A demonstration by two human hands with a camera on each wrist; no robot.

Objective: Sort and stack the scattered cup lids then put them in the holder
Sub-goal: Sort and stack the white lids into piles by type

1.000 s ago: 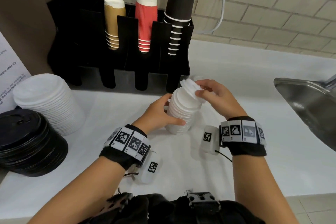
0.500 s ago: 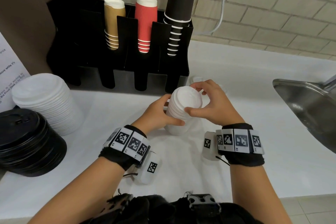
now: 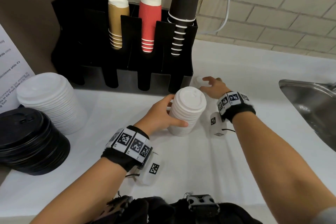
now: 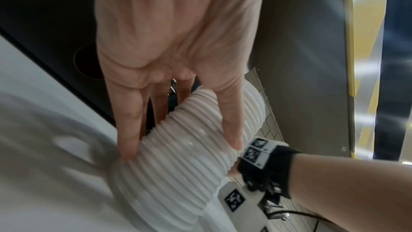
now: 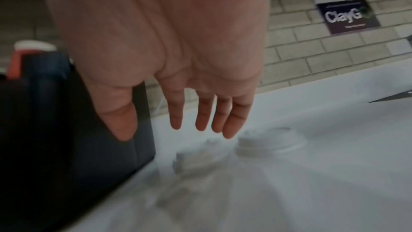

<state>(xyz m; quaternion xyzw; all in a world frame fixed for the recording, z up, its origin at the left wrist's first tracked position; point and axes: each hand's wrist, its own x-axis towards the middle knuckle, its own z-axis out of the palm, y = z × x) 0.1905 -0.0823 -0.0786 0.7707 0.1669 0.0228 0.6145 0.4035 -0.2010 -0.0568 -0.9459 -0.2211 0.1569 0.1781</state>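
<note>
A tall stack of small white lids stands on the white counter in front of the black holder. My left hand grips the stack's side, thumb in front and fingers behind; the left wrist view shows the hand wrapped round the ribbed stack. My right hand hovers open, fingers straight, over loose white lids by the holder's right end. In the right wrist view the hand is just above one lid and a second, blurred lid.
A leaning stack of larger white lids and a stack of black lids sit at the left. The holder carries tan, red and black cup stacks. A steel sink lies at the right. A brick wall backs the counter.
My right hand set a lid on top of the stack, let go, and moved back and to the right over the loose lids. The left hand kept its grip.
</note>
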